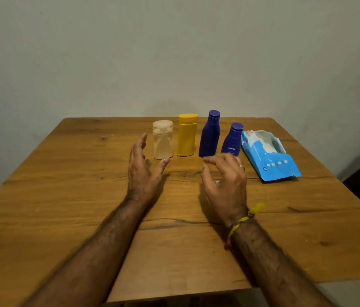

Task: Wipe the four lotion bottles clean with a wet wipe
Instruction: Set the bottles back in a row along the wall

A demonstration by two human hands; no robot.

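Wood-grain tabletop (64,196) is carrying four lotion bottles standing upright in a row along its far side: a clear pale bottle (163,140) at the left, a yellow bottle (186,135) beside it, a tall dark blue bottle (210,134) next, and a shorter dark blue Nivea bottle (232,139) at the right end. Just right of that last bottle, a light blue pack of wet wipes (269,155) is lying flat, its long axis running from far-left to near-right, and its flap looks to be open at the far end.

Both hands are hovering just near of the row, holding nothing. The left hand (143,169) is spread wide, thumb and fingers well apart, its thumb tip close to the base of the clear bottle. The right hand (224,180) is loosely curled with fingers apart, sitting in front of the Nivea bottle and partly covering its base.

No wipe is out yet, so the task looks to be at its start. The pack is lying to the right and slightly far of the right hand, which is clearly the nearer one; a short reach rightward toward the open far end would be the likely way to draw a wipe
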